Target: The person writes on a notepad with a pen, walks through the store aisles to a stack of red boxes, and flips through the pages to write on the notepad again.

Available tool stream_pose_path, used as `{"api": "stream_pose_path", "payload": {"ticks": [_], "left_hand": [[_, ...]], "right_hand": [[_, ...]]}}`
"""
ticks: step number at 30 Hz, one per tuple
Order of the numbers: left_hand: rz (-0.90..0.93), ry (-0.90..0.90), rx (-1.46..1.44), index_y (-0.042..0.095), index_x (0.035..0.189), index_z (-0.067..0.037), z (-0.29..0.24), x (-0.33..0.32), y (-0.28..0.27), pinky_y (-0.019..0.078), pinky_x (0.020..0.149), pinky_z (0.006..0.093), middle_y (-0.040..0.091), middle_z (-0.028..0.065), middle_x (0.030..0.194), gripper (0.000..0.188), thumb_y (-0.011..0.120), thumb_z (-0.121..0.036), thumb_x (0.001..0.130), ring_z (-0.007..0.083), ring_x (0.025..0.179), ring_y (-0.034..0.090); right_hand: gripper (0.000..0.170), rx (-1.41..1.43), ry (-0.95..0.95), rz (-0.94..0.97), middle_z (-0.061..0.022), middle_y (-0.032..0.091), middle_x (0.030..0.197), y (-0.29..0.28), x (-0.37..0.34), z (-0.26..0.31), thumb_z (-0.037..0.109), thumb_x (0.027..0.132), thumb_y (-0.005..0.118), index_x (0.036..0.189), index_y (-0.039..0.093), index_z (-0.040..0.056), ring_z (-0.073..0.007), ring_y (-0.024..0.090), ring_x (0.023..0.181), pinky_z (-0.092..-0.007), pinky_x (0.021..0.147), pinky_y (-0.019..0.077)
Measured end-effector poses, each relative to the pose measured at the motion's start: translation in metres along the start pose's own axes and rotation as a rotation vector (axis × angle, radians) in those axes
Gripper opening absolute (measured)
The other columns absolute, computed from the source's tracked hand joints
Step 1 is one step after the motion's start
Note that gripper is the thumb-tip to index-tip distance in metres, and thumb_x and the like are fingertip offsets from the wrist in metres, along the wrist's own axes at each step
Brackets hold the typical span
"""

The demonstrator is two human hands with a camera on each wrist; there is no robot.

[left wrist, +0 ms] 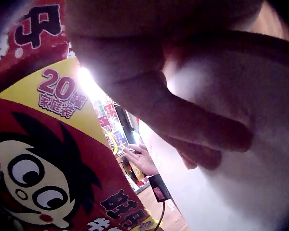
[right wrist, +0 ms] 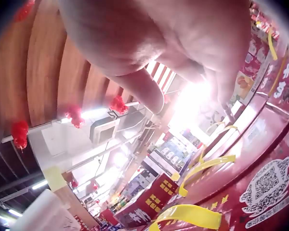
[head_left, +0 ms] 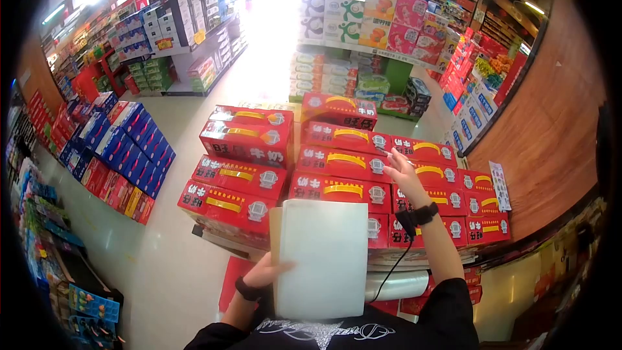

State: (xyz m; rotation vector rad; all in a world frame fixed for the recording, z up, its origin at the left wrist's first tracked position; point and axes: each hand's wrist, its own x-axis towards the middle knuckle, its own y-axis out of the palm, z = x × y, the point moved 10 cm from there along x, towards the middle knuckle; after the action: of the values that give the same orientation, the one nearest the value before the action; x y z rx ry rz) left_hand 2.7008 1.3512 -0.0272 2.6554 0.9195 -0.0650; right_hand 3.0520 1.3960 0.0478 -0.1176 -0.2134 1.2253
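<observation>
In the head view, my left hand (head_left: 262,271) grips the left edge of a large white pad of paper (head_left: 324,253) with a brown backing along that edge. Its fingers (left wrist: 216,132) lie across the white surface in the left wrist view. My right hand (head_left: 406,178) is raised over the red milk cartons (head_left: 337,161), fingers extended and thumb apart. A slim pen-like stick (head_left: 387,153) shows at its fingers; most of it is hidden. Yellow carry handles (right wrist: 190,216) top the cartons below this hand in the right wrist view.
Blue cartons (head_left: 133,146) stand stacked at the left across a strip of floor (head_left: 165,233). Loaded shelves (head_left: 363,19) rise behind. At the right is a wooden panel (head_left: 538,136). A clear plastic roll (head_left: 396,284) lies below the cartons, and a black cable (head_left: 392,272) hangs from the right wrist.
</observation>
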Motion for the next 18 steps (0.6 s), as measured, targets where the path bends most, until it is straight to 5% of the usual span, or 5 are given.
{"api": "stream_pose_path", "payload": {"ticks": [9,12,15,16,18], "left_hand": [[-0.014,0.000,-0.008,0.050,0.115,0.004,-0.002,0.001,-0.005,0.0445,0.080,0.0282,0.057,0.0066,0.104,0.033,0.055,-0.010,0.086,0.0128,0.093,0.053],[-0.009,0.017,-0.010,0.048,0.117,0.004,-0.009,0.008,-0.002,0.0438,0.082,0.0289,0.056,0.0071,0.107,0.034,0.054,-0.010,0.086,0.0136,0.096,0.052],[0.020,0.062,0.024,0.048,0.117,0.004,-0.016,0.021,0.008,0.0429,0.084,0.0289,0.056,0.0073,0.109,0.035,0.055,-0.011,0.086,0.0142,0.099,0.052],[0.033,0.074,0.030,0.048,0.117,0.004,-0.018,0.025,0.013,0.0426,0.085,0.0287,0.056,0.0072,0.110,0.035,0.056,-0.011,0.086,0.0143,0.099,0.052],[0.049,0.050,0.011,0.048,0.117,0.004,-0.017,0.031,0.022,0.0424,0.085,0.0287,0.056,0.0072,0.109,0.035,0.055,-0.010,0.086,0.0142,0.100,0.052]], "right_hand": [[0.068,-0.033,0.004,-0.087,-0.0214,0.036,0.132,-0.005,-0.002,0.010,0.005,0.082,0.054,0.138,0.017,-0.0042,-0.0251,0.042,0.121,-0.0313,0.097,0.0376],[0.051,0.064,-0.168,-0.216,-0.0169,0.049,0.116,-0.017,-0.027,0.058,0.003,0.081,0.053,0.129,0.034,-0.0029,-0.0188,0.053,0.104,-0.0291,0.088,0.0436],[0.028,0.226,-0.095,-0.309,-0.0095,0.057,0.094,-0.018,-0.061,0.095,0.001,0.080,0.052,0.107,0.044,0.0013,-0.0134,0.057,0.085,-0.0256,0.076,0.0455],[0.016,0.290,-0.090,-0.344,-0.0020,0.055,0.073,-0.014,-0.071,0.105,0.000,0.081,0.053,0.092,0.043,0.0057,-0.0102,0.055,0.069,-0.0228,0.066,0.0429],[0.010,0.399,-0.104,-0.149,-0.0008,0.047,0.060,0.007,-0.088,0.107,0.014,0.089,0.049,0.085,0.044,0.0071,-0.0099,0.048,0.054,-0.0230,0.057,0.0401]]}}
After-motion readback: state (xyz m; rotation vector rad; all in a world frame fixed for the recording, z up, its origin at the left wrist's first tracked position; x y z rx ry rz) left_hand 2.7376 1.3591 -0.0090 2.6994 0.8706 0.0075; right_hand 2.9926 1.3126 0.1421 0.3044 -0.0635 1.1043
